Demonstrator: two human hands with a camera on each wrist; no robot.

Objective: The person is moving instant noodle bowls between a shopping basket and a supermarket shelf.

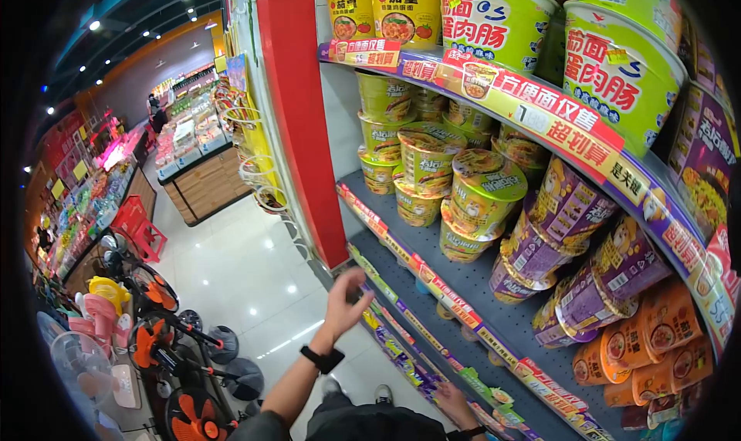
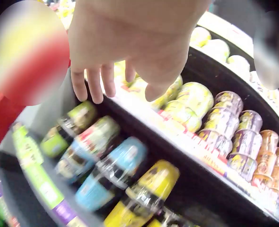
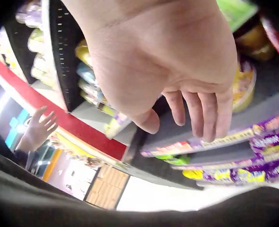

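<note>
My left hand (image 1: 345,306) hangs in the air by the left end of the noodle shelf, fingers relaxed and holding nothing. The left wrist view has its fingers (image 2: 94,85) dangling loosely over the front of a shelf, with blue cups (image 2: 111,172) and a yellow cup (image 2: 158,182) beyond. Lower down is my right hand (image 1: 455,406), beside the lower shelves; its loosely bent fingers (image 3: 208,111) hold nothing in the right wrist view. On the middle shelf stand stacked green noodle cups (image 1: 482,190), purple noodle cups (image 1: 540,248) and orange noodle cups (image 1: 652,325).
Large green noodle tubs (image 1: 617,70) and yellow ones (image 1: 405,13) fill the upper shelf. A red post (image 1: 305,117) borders the shelf's left end. Fans (image 1: 189,418) stand at the lower left, with red stools (image 1: 139,229) and a wood-fronted counter (image 1: 204,190) farther off.
</note>
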